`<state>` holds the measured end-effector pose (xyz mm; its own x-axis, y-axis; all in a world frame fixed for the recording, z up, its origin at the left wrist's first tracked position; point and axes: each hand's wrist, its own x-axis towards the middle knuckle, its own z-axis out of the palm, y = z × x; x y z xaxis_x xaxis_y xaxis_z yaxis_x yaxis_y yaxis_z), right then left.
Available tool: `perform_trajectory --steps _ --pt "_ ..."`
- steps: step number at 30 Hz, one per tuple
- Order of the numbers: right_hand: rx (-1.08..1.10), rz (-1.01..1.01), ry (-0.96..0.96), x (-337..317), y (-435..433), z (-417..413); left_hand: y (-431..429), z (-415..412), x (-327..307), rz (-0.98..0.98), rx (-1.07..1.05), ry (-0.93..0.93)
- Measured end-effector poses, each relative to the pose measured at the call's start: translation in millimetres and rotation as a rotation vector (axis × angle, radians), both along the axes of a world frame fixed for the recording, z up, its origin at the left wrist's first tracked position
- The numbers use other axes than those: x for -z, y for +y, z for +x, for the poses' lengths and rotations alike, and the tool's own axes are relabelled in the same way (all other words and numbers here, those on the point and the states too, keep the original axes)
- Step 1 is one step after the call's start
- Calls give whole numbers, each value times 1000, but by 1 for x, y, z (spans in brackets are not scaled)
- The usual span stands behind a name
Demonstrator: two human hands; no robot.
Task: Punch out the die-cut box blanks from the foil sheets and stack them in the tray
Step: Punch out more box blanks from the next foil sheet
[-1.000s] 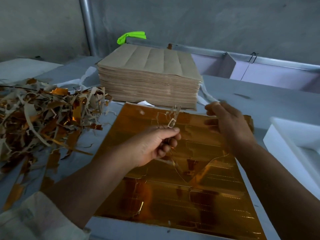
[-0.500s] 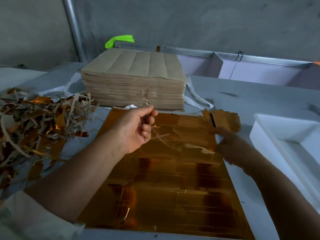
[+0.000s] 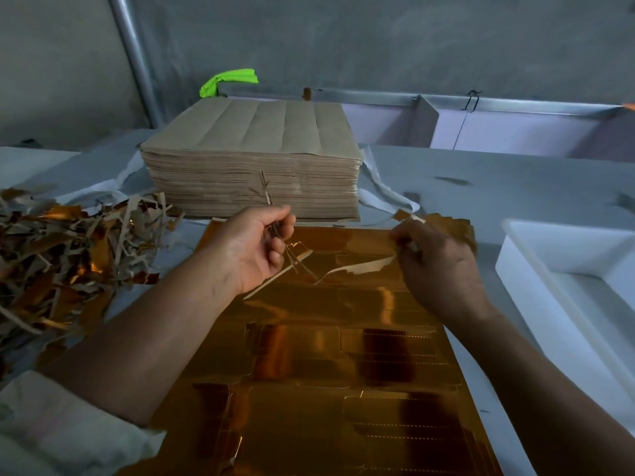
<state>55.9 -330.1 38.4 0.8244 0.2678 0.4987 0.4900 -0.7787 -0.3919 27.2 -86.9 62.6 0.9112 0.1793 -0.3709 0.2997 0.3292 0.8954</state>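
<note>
- While L hand (image 3: 252, 250) pinches thin waste strips (image 3: 299, 264) and R hand (image 3: 443, 269) pinches a torn edge strip (image 3: 364, 269), gold foil sheet (image 3: 326, 407) lies flat betw. forearms.
- Best peel low, along die cuts; blanks (image 3: 299, 352) prob. tear easily.
- White tray (image 3: 549, 266): R of sheet.

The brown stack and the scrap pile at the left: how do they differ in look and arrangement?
The brown stack is neat, flat sheets with squared edges; the scrap pile is a loose tangle of thin strips. The brown stack shows only dull brown; the scrap pile mixes dull brown with shiny gold. The brown stack stands beyond the gold sheet; the scrap pile lies left of it. Both rest on the grey table.
</note>
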Motion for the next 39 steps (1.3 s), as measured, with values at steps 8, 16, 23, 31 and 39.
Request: perform_trajectory --steps 8,16,23,31,39 --pt "-555 -213 -121 -4 43 -32 -18 21 9 18 383 115" --pt "-696 -381 -119 -1 61 -39 -17 35 14 -21 426 100" --pt "-447 69 -165 -4 43 -19 29 35 2 -138 140 14" --pt "-49 233 418 5 54 32 64 36 -21 -242 -1 -89" --pt "-13 359 704 25 88 54 90 33 -20 -261 -91 -156"
